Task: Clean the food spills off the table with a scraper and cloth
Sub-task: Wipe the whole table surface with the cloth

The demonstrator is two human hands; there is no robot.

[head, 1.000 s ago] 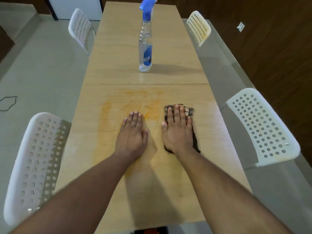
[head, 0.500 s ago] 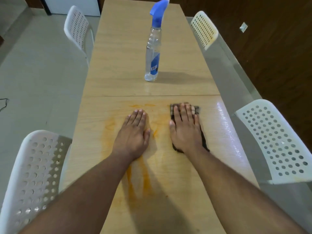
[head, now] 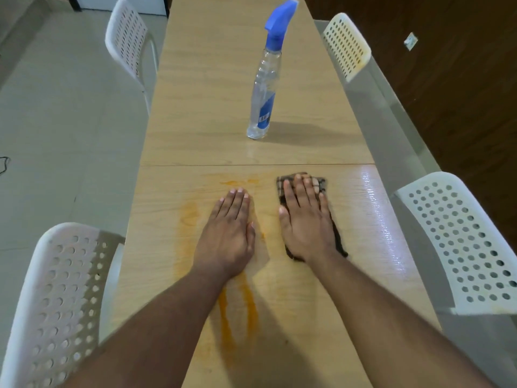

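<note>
Now right hand [head: 306, 219] lay flat on cloth [head: 321, 184], pressing to wipe; left hand [head: 228, 233], fingers straight, steadied on surface [head: 209, 107] by orange spill [head: 237, 312].

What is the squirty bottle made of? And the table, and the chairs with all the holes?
The spray bottle looks like clear plastic, since you see through it, with a solid blue plastic nozzle. The table looks like pale wood or wood-look laminate: grain lines show, and it shines near the right edge. The chairs look like white moulded plastic, smooth with neat round holes.
</note>
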